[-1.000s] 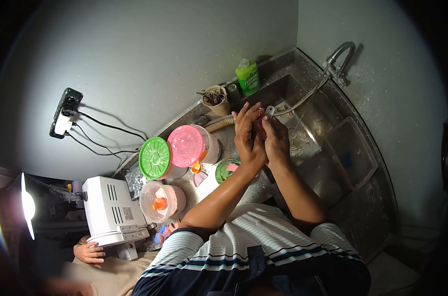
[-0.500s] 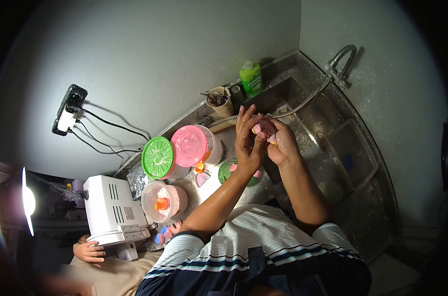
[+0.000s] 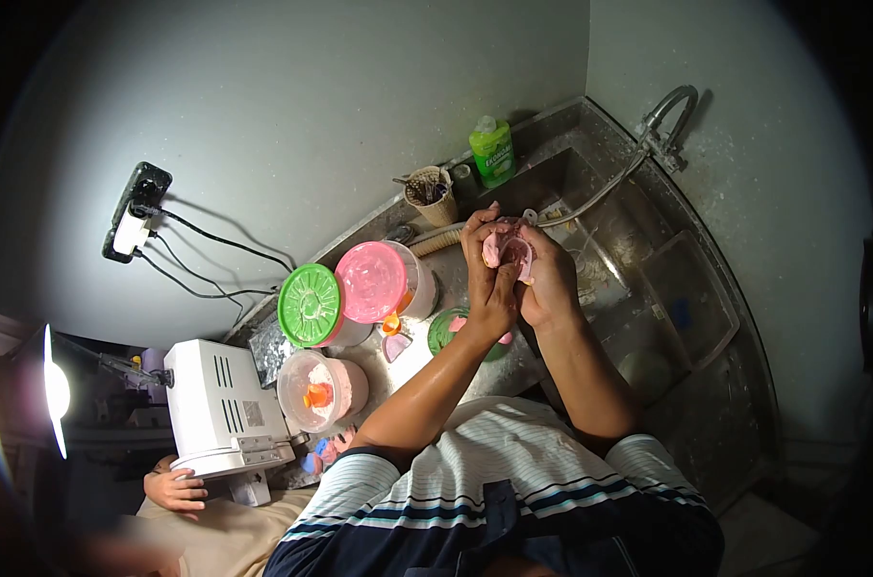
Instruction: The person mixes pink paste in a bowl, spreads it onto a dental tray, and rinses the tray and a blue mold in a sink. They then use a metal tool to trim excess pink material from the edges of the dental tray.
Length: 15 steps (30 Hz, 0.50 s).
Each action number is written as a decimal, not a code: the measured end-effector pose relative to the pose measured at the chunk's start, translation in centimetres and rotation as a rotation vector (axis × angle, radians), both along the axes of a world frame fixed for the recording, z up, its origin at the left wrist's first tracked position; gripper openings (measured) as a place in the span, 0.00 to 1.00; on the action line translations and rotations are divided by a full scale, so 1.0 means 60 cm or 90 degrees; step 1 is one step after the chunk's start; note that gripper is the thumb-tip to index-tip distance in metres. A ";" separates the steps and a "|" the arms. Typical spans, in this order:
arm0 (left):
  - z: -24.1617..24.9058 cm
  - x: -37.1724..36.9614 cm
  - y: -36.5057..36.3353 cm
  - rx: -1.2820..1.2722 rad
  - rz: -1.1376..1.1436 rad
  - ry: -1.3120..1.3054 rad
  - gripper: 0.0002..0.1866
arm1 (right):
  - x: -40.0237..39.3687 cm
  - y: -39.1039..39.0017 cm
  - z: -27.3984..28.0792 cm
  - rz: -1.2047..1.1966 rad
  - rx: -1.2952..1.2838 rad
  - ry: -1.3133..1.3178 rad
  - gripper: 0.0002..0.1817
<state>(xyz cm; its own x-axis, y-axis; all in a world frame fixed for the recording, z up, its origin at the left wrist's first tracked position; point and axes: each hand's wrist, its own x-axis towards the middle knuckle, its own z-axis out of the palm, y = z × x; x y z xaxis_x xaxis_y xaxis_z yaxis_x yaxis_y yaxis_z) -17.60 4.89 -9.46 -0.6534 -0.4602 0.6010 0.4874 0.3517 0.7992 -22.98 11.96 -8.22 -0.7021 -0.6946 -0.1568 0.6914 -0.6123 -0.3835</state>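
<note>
Over the sink (image 3: 648, 279), far right of the surface (image 3: 456, 356), both hands cup a pink lump (image 3: 506, 245): left hand (image 3: 486, 274) and right hand (image 3: 548, 279), fingers closed round it. Best knead gently, keeping it above the basin.

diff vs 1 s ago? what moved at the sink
A second ago the left hand and right hand were pressed flat together, with nothing pink showing. They have since parted and curled around a pink lump, now held between them over the sink. The left fingers, spread half a second ago, have closed. The tubs, green bottle and the other person's hand kept their places.
</note>
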 end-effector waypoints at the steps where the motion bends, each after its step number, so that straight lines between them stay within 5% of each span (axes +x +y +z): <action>1: -0.003 -0.001 -0.001 -0.014 -0.004 0.011 0.25 | 0.001 0.000 0.001 -0.004 0.004 0.001 0.12; 8: 0.006 0.018 -0.009 -0.090 0.012 0.030 0.20 | 0.001 0.016 0.017 0.023 -0.043 0.055 0.12; 15: 0.019 0.035 -0.016 -0.059 0.003 -0.014 0.19 | 0.004 0.012 0.038 -0.114 0.092 0.054 0.13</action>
